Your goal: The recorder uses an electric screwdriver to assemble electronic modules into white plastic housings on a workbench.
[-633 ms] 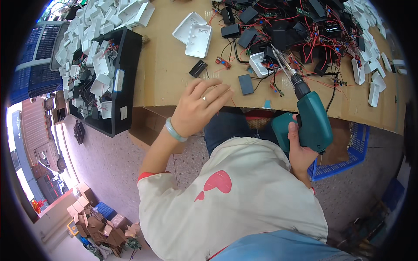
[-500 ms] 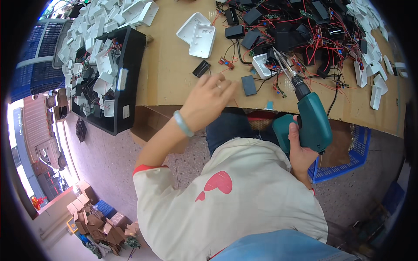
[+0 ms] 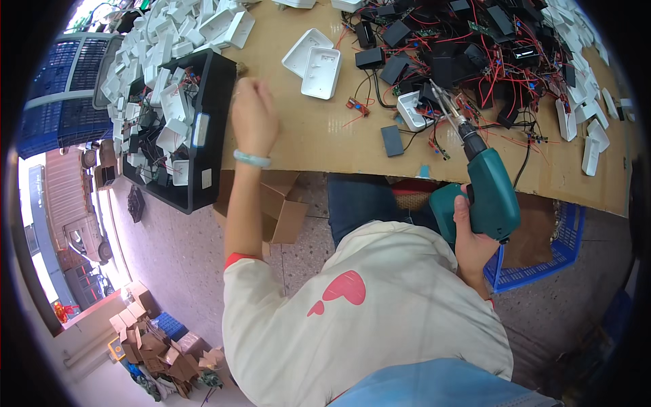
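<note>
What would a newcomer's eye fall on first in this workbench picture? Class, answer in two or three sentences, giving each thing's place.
First the teal power screwdriver, gripped in the right hand at the bench's near edge, bit pointing into the tangle of red wires and black modules at the upper right. Then the left hand, reaching over the bench beside the black tray heaped with white plastic housings.
</note>
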### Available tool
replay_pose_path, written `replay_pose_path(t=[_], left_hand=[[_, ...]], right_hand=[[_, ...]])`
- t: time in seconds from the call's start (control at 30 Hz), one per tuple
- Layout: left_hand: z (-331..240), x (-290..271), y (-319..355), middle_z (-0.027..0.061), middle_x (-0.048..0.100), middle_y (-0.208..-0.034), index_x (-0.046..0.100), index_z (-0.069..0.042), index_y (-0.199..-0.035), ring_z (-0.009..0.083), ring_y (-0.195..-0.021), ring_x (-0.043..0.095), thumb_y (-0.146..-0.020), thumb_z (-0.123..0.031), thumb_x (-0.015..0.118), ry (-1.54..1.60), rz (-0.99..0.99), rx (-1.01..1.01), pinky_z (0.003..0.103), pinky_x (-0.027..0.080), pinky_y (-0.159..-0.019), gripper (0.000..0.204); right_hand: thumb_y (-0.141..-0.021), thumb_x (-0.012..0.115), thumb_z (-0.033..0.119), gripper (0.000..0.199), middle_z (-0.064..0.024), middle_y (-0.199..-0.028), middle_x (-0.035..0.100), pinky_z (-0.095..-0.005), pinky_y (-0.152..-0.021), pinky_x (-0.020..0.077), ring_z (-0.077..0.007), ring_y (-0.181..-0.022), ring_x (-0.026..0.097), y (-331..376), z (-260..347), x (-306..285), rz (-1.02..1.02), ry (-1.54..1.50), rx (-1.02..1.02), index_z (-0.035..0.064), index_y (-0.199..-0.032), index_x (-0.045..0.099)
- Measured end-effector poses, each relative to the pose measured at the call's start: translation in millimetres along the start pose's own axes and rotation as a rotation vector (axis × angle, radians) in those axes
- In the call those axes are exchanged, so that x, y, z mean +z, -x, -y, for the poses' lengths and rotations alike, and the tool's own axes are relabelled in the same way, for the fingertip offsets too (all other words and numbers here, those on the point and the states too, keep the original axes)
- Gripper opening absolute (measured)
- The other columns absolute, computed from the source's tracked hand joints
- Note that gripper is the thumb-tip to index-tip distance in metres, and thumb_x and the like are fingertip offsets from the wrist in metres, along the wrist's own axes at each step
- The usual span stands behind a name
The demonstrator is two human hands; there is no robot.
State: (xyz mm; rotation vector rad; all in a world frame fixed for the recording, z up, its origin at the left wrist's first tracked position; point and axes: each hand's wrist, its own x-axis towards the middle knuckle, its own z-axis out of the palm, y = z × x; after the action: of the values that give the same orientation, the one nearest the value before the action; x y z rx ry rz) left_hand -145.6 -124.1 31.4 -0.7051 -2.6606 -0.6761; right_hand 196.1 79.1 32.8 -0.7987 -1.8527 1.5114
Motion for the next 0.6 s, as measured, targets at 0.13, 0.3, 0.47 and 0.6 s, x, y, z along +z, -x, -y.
replay_pose_path(t=[0.13,0.3,0.47,0.6], left_hand=[[-46.5,34.5,-2.0,0.0214,0.065,-0.099,0.061,0.003,-0.101,0.0424,-0.093,0.065,-0.101,-0.017,0.061,0.165,-0.041,0.094,0.052,0.051,-0.081,0.019],[-57.5,69.2,8.0,0.0206,0.065,-0.110,0.061,0.001,-0.105,0.0417,-0.110,0.059,-0.099,-0.012,0.060,-0.010,0.069,0.070,0.051,0.047,-0.090,0.014],[-25.1,57.4,27.0,0.0166,0.061,-0.126,0.061,-0.001,-0.108,0.0357,-0.110,0.059,-0.092,-0.008,0.062,-0.154,-0.109,0.440,0.048,0.048,-0.089,0.017],[-4.2,30.2,24.1,0.0097,0.061,-0.128,0.065,-0.004,-0.103,0.0291,-0.112,0.058,-0.084,-0.011,0.064,-0.347,-0.044,0.770,0.047,0.048,-0.091,0.020]], right_hand=[[-0.098,0.074,0.004,0.030,-0.0078,-0.112,0.072,-0.0236,-0.067,0.0509,-0.0078,-0.079,0.061,0.2,3.3,0.9,0.053,0.040,-0.001,-0.0025,-0.126,0.063],[-0.098,0.074,0.005,0.030,-0.0075,-0.112,0.072,-0.0236,-0.067,0.0512,-0.0080,-0.080,0.061,6.4,1.5,1.1,-0.008,-0.005,-0.013,-0.0021,-0.126,0.064],[-0.098,0.074,0.005,0.030,-0.0079,-0.113,0.071,-0.0237,-0.068,0.0513,-0.0082,-0.080,0.061,7.5,7.2,3.5,0.014,0.009,0.019,-0.0026,-0.126,0.063],[-0.098,0.074,0.005,0.032,-0.0083,-0.113,0.071,-0.0241,-0.073,0.0523,-0.0092,-0.086,0.063,10.4,11.5,4.5,0.056,0.008,0.050,-0.0032,-0.127,0.063]])
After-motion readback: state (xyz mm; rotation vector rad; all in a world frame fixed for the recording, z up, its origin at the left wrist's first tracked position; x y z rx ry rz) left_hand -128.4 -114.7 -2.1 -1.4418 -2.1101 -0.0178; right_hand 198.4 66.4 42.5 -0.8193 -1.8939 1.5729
